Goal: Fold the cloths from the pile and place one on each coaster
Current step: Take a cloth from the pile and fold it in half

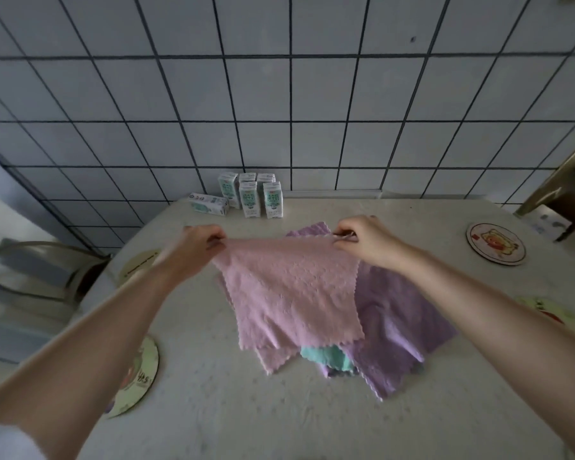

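Note:
A pink cloth (289, 290) hangs stretched in the air above the pile. My left hand (200, 245) pinches its left top corner and my right hand (362, 239) pinches the right top corner. Under it lies the pile: a purple cloth (399, 330), a teal cloth (326, 358) and another pink one (273, 358). Round coasters lie around the pile: one far right (497, 244), one near right (551, 313) partly hidden by my forearm, one far left (136, 263), one near left (140, 376) partly under my left arm.
Several small milk cartons (253, 194) stand at the back of the white table (279, 419), one lying on its side (210, 203). A tiled wall rises behind. A chair (30, 270) stands left of the table, wooden furniture (565, 190) at the right.

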A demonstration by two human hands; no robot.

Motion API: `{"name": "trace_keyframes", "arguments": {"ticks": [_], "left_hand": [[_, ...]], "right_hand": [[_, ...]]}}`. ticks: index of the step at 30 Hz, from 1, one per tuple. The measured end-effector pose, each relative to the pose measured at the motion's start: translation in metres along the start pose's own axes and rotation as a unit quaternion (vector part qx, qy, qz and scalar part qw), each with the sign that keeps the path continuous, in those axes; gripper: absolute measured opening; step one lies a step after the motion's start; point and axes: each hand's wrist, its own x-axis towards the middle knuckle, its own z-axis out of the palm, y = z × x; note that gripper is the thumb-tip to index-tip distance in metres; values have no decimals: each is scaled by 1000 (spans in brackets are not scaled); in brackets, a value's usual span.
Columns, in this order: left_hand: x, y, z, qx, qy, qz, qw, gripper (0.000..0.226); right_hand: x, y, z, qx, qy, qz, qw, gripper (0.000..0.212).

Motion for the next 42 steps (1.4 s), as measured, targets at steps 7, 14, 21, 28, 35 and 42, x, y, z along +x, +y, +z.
{"name": "trace_keyframes", "arguments": {"ticks": [7, 14, 21, 28, 35, 42], "left_hand": [[-83, -23, -66, 34, 99, 24, 994, 13], [-181, -63, -73, 61, 153, 115, 980, 11], [-291, -104, -14, 21, 82, 118, 989, 9], [-382, -124, 51, -19, -37, 117, 992, 11], [-431, -130, 85, -62, -166, 17, 984, 10], [-384, -140, 81, -146, -195, -136, 960, 22]], "right_hand": [[-35, -79, 19, -40, 87, -45, 994, 9], [-116, -145, 75, -38, 117, -69, 990, 17], [-206, -151, 170, -41, 60, -31, 997, 21], [-283, -141, 240, -44, -70, 28, 996, 25], [-341, -136, 269, -33, -187, 35, 981, 21], [-315, -118, 262, 36, -112, 97, 988, 13]]}}
